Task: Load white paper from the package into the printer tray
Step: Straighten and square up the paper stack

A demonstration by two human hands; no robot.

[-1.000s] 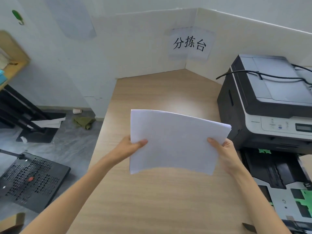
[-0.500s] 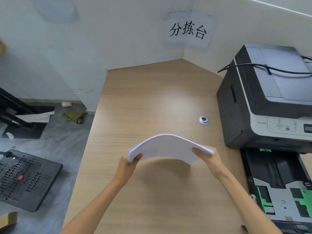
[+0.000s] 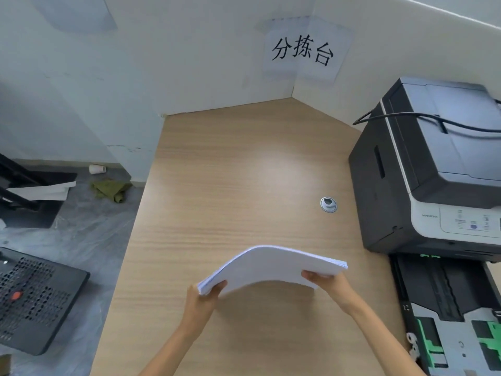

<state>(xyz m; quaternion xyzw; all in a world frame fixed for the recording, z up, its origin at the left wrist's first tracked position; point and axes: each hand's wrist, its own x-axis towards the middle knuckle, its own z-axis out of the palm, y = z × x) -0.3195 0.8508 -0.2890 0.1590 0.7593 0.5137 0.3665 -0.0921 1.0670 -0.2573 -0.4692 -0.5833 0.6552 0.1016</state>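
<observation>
A stack of white paper (image 3: 273,265) hangs low over the wooden desk (image 3: 230,185), bowed upward in the middle. My left hand (image 3: 202,299) grips its left end and my right hand (image 3: 329,284) grips its right end. The black and white printer (image 3: 428,172) stands at the right. Its pulled-out tray (image 3: 447,316), black with green guides, lies in front of it, to the right of the paper and with no paper in it. The package is not in view.
A metal cable grommet (image 3: 328,204) sits in the desk left of the printer. A black cable (image 3: 423,118) runs over the printer lid. White partition walls (image 3: 217,63) close the desk's back. Left of the desk, on the floor, lie a perforated black panel (image 3: 32,299) and scraps.
The paper has gone from upright and facing me to nearly flat and bowed, lowered toward the desk. Both hands kept their hold on its ends. The view has tilted down.
</observation>
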